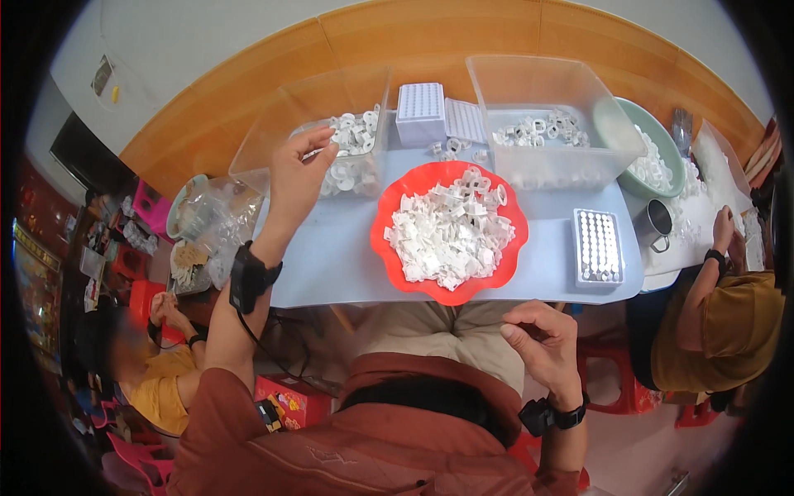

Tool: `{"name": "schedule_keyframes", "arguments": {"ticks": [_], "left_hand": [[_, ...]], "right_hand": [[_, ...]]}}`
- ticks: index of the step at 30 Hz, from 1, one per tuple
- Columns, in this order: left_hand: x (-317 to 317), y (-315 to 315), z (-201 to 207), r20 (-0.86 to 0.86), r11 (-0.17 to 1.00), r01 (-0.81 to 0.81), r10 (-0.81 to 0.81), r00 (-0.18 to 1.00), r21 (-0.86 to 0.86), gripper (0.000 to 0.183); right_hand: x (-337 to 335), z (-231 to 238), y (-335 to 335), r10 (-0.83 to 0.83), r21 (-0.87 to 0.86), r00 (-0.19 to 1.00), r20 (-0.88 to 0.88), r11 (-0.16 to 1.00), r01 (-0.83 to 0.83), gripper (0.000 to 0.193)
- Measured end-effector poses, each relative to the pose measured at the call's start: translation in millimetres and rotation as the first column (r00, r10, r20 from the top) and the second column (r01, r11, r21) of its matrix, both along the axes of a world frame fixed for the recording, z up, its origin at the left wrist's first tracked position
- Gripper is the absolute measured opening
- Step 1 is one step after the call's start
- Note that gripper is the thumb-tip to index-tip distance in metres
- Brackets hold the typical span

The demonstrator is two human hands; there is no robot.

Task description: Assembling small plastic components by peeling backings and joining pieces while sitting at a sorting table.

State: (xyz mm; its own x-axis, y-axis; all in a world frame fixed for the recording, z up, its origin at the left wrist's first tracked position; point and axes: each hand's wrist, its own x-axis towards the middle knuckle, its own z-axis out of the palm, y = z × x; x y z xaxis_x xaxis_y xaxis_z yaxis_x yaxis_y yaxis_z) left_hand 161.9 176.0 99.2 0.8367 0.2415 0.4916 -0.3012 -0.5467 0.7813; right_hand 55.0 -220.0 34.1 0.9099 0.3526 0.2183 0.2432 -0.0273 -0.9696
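White pieces fill a red bowl at the table edge — hands curled, any pinch unclear.

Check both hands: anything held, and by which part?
Cannot be told: no held piece is discernible in the left hand, near the left clear rectangular plastic bin, or in the right hand.

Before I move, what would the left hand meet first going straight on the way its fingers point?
Most likely the white round parts in the left clear bin, just ahead of the left hand. Depth is unclear from this one view, so it might pass above them.
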Motion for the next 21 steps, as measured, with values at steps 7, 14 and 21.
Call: {"name": "schedule_keyframes", "arguments": {"ticks": [7, 14, 21], "left_hand": [[-50, -53, -30, 0.073, 0.966, 0.043, -0.064, 0.995, 0.254, 0.022], [-42, -65, -41, -0.063, 0.905, 0.239, -0.231, 0.971, 0.352, 0.021], [-17, -62, -45, -0.032, 0.75, 0.228, -0.267, 0.963, 0.62, 0.025]], "right_hand": [[13, 7, 4, 0.029, -0.047, 1.0, -0.01, 0.998, -0.029, 0.013], [17, 9, 12, 0.042, -0.055, 0.999, -0.013, 0.998, -0.042, 0.011], [17, 12, 15, 0.038, -0.044, 0.999, -0.031, 0.998, -0.04, 0.011]]}}
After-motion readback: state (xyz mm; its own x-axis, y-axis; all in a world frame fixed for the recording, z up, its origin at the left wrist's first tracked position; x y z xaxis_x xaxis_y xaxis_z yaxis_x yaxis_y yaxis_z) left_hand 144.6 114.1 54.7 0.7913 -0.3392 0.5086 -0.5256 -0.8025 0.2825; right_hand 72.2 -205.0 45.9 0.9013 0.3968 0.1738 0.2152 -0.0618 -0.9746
